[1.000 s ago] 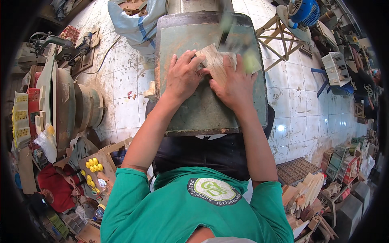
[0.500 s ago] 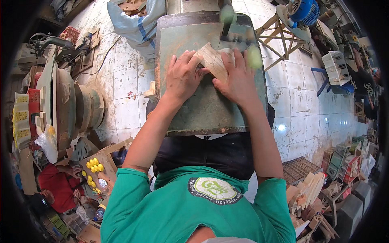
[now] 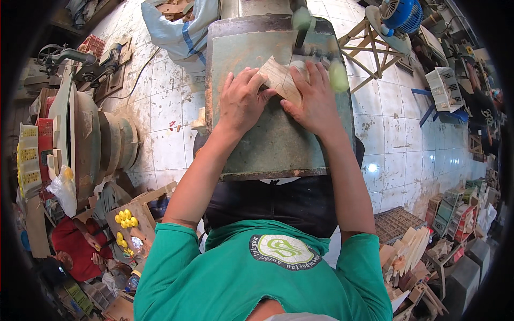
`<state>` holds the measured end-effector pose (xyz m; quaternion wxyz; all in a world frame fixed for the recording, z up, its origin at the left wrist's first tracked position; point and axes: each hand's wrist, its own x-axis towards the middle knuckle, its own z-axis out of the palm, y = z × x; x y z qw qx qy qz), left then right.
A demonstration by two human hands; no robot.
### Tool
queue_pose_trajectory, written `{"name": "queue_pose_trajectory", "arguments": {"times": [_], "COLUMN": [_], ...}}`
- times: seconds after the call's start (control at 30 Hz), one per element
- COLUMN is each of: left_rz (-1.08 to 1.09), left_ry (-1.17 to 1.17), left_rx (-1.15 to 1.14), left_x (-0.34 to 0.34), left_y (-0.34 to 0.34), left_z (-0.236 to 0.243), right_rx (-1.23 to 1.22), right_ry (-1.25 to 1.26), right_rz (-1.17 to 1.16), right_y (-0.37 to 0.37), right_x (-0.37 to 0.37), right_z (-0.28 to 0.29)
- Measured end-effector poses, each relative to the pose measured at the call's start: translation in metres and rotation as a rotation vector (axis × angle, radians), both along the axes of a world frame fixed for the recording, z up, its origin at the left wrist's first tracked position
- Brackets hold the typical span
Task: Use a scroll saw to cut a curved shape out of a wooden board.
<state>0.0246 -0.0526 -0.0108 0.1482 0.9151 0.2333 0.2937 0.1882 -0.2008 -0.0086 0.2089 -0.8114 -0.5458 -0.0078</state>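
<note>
A pale wooden block (image 3: pixel 280 80) with visible grain and drawn lines lies on the worn green-grey metal table (image 3: pixel 267 144) of a band saw. My left hand (image 3: pixel 243 101) presses its fingers and thumb against the block's left side. On the block's right side, my right hand (image 3: pixel 313 104) grips with the thumb at the near edge and the fingers reaching forward. The dark saw guide (image 3: pixel 301 40) with pale green knobs stands just beyond the block. A small rounded pale piece (image 3: pixel 297 65) shows by my right fingertips, partly hidden. Where the blade meets the wood is hard to make out.
A white sack (image 3: pixel 184 37) of wood scraps stands beyond the table's left side. A blue fan (image 3: pixel 401 15) sits on a wooden stand at far right. Cut wood pieces (image 3: pixel 409 249) are stacked at lower right. A co-worker in red (image 3: pixel 75 249) sits at lower left by yellow objects (image 3: pixel 126 219).
The wooden block has turned slightly, its far corner shifting left, with both hands still on it. The co-worker's arm at lower left has moved.
</note>
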Motion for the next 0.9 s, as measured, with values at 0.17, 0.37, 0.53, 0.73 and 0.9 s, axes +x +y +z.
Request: {"name": "queue_pose_trajectory", "arguments": {"times": [0.17,0.37,0.53,0.73,0.9], "left_rz": [0.008,0.017,0.004,0.018,0.026], "left_ry": [0.000,0.021,0.021,-0.004,-0.001], "left_rx": [0.004,-0.009,-0.037,0.017,0.008], "left_x": [0.000,-0.001,-0.001,0.000,0.000], "left_y": [-0.002,-0.003,-0.003,-0.004,-0.004], "left_z": [0.001,0.003,0.003,0.003,0.003], "right_rx": [0.072,0.017,0.017,0.094,0.100], "right_ry": [0.026,0.072,0.102,0.058,0.021], "right_rz": [0.020,0.070,0.080,0.125,0.191], "right_y": [0.003,0.003,0.003,0.009,0.007], "right_x": [0.009,0.015,0.020,0.031,0.036], "right_z": [-0.006,0.000,-0.001,-0.008,-0.005]}}
